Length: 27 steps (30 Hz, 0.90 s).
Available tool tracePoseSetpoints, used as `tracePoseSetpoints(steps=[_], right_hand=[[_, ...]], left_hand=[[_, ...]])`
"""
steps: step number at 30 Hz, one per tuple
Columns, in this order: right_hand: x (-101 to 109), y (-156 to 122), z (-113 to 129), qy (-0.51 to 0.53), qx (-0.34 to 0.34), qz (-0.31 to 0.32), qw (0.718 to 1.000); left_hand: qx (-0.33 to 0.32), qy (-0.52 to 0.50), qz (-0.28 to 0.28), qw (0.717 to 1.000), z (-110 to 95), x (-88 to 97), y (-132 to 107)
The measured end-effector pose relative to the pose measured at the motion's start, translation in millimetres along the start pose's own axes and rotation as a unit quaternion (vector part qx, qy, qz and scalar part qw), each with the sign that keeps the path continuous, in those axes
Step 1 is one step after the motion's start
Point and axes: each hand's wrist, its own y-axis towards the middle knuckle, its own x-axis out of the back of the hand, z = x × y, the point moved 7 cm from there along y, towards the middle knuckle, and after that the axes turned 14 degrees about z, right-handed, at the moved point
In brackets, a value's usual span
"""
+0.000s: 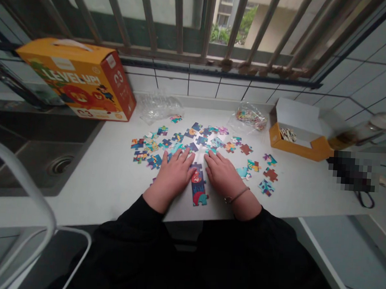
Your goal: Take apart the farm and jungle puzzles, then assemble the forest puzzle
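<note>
My left hand [173,174] and my right hand [223,177] lie flat, palms down, on the white counter [106,174], one on each side of a short column of joined puzzle pieces [198,186]. Fingertips of both hands touch the top of that column. Several loose colourful puzzle pieces [193,138] are scattered beyond my fingers, and more pieces [266,175] lie to the right of my right hand. A thin band circles my right wrist. Neither hand lifts a piece.
An orange puzzle box [82,81] stands at the back left beside a sink [38,161]. A clear empty bag [157,107], a bag of pieces [251,117] and an open orange tray [298,138] sit at the back. A dark object [353,174] lies right.
</note>
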Motion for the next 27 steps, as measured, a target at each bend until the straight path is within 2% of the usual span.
tracePoseSetpoints(steps=[7,10,12,15,17,19,22,27], right_hand=[[-7.4,-14.4,-28.9,0.000,-0.058,-0.010,0.998],[-4.2,-25.9,-34.8,0.007,-0.069,-0.047,0.997],[1.7,-39.9,-30.2,0.019,-0.049,-0.100,0.994],[10.3,-71.2,-10.4,0.058,0.024,-0.186,0.981],[12.1,-93.5,5.1,0.083,0.069,-0.223,0.969],[10.7,-111.7,18.0,0.104,0.100,-0.247,0.958],[2.1,-124.0,26.8,0.135,0.114,-0.256,0.950],[-18.5,-115.5,27.7,0.143,0.103,-0.217,0.960]], left_hand=[[0.048,0.000,-0.023,0.999,31.8,3.4,-18.9],[0.054,-0.003,-0.049,0.997,35.8,8.5,-26.3],[0.023,-0.005,-0.087,0.996,27.9,11.0,-35.5],[-0.099,-0.039,-0.127,0.986,-0.5,6.4,-55.8],[-0.197,-0.073,-0.116,0.971,-23.0,-2.9,-70.0],[-0.247,-0.083,-0.108,0.959,-38.3,-11.7,-80.0],[-0.243,-0.087,-0.109,0.960,-43.4,-19.6,-81.1],[-0.215,-0.088,-0.144,0.962,-33.5,-16.5,-72.0]])
